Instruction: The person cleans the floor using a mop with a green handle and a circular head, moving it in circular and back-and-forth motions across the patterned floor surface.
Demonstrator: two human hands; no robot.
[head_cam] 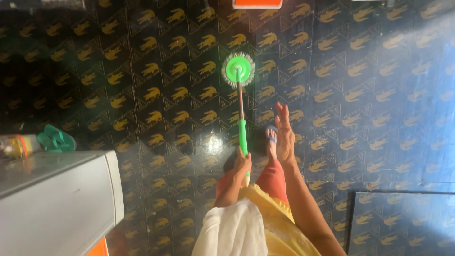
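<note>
- While the left hand [242, 163] wraps shut around the green mop handle [243, 137], the right hand [284, 132] hangs free, flat, fingers straight and together.
- Mop head [238, 69] sits on the dark patterned floor [379, 95], well ahead of both hands.
- Sandalled foot [271, 138] just beside the right hand.

One green mop [238, 71], two green slippers [55, 139], one white cabinet [61, 199].
</note>
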